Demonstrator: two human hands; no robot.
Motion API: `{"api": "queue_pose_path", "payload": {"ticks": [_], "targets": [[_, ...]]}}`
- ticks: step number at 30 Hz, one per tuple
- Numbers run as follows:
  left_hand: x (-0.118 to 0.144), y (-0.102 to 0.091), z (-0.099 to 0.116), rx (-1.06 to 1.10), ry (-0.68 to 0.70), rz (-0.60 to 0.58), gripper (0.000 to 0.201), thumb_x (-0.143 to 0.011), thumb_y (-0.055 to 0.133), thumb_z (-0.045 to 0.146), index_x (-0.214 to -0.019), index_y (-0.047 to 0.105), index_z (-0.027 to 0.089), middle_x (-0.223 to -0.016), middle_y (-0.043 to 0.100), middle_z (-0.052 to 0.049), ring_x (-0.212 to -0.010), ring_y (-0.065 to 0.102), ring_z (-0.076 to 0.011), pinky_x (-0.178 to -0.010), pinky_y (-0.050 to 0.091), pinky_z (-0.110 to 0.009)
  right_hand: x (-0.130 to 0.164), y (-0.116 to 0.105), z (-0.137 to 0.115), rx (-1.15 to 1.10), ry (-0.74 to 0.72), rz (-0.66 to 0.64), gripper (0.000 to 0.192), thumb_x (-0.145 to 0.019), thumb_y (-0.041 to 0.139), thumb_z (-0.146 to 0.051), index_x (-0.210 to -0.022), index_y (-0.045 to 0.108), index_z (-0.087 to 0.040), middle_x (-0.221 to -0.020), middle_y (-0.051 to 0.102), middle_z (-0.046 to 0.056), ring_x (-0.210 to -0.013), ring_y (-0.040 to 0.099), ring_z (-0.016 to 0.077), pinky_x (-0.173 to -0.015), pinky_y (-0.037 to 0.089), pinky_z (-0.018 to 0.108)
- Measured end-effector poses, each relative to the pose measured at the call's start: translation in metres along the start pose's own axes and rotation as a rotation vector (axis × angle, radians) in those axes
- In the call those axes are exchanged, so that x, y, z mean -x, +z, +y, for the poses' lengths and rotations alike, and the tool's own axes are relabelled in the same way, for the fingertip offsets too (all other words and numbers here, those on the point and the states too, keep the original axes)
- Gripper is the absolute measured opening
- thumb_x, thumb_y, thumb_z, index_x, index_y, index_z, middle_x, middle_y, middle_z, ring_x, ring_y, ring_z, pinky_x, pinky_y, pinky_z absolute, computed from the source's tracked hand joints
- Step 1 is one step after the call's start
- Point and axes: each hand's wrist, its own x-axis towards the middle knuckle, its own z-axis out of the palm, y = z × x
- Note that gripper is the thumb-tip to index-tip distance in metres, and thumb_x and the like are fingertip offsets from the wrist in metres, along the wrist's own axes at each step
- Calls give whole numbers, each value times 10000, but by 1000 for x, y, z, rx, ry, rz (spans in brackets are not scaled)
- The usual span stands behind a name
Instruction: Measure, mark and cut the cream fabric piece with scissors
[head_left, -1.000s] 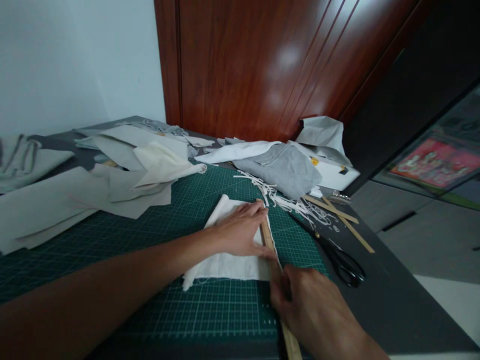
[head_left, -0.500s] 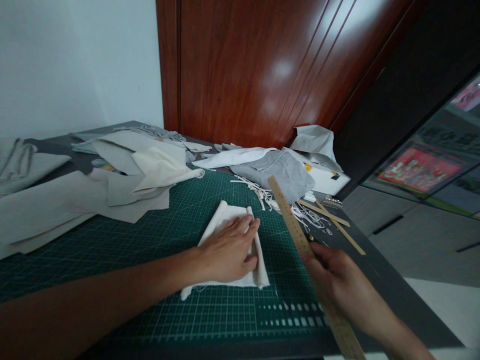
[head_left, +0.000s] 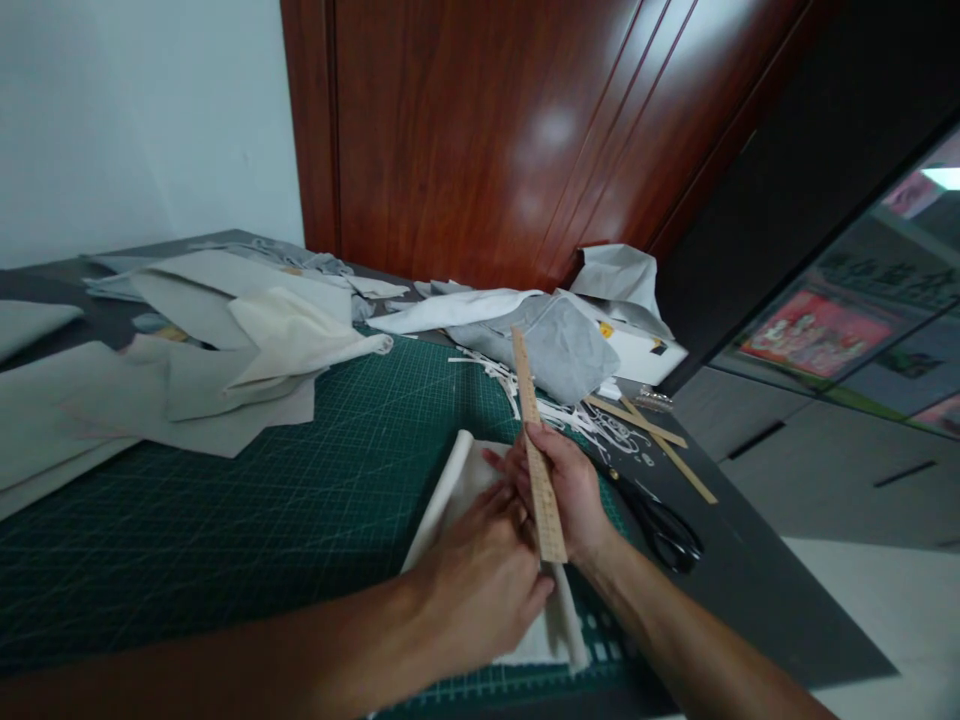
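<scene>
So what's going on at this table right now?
A person is working a folded piece of white fabric on a green cutting mat. The left hand presses on the fabric, while the right hand holds a wooden ruler over it, the ruler's far end pointing away. Black scissors lie to the right, and grey cloth pieces are heaped behind.

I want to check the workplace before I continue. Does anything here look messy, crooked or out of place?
Yes. Thin white fabric trimmings lie scattered off the green cutting mat, beside the black scissors. Loose grey fabric pieces overlap the mat's far-left edge. The right hand holds the wooden ruler tilted above the white cloth.
</scene>
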Motion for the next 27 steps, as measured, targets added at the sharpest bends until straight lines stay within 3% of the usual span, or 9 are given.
{"api": "queue_pose_path", "payload": {"ticks": [4,8,11,16,20,24,27], "targets": [[3,4,-4,-134,88,-88,322,-977,519,263,-1131,762,116,-1223,755,-165,-1206,687,-326,-1172,484,-523,4,-8,7,9,22,55,440,-734,771,-538,-596,453,-266,-496,424,-83,-446,358,117,-685,595,385],[22,-1,-17,-224,6,-126,446,-916,528,188,-1313,688,61,-1372,687,-213,-1330,624,-360,-1223,425,-548,6,-13,16,38,25,103,410,-742,798,-537,-662,512,-254,-521,475,-78,-482,431,128,-589,527,303],[39,-10,-34,-382,-79,-114,521,-884,465,74,-1367,660,50,-1467,623,-227,-1394,576,-371,-1157,511,-498,9,-16,24,74,27,97,367,-797,788,-536,-736,581,-239,-585,533,-66,-513,467,129,-521,445,255],[49,-32,-57,-616,-9,-28,497,-825,446,-8,-1214,754,27,-1297,726,-242,-1195,725,-325,-1012,614,-393,18,-17,31,196,5,-26,289,-922,725,-496,-881,674,-215,-774,638,-18,-662,542,145,-610,455,252],[55,-45,-73,-719,8,1,519,-782,430,-59,-1157,779,23,-1225,759,-230,-1109,763,-315,-921,649,-387,25,-16,26,559,-162,-195,279,-1050,541,-421,-873,620,-221,-757,544,-27,-665,482,146,-608,422,267],[60,-60,-82,-770,-36,-37,531,-768,419,-96,-1128,789,24,-1196,764,-248,-1065,770,-337,-818,671,-413,29,-16,18,796,-309,-298,244,-1063,478,-306,-844,558,-233,-721,467,-40,-607,449,136,-552,386,268],[52,-73,-79,-758,-65,-141,427,-786,450,-74,-953,820,57,-1032,787,-235,-989,761,-364,-786,663,-471,31,-20,12,851,-341,-309,244,-1059,469,-269,-821,520,-249,-698,474,-44,-565,462,129,-521,395,261]]}}
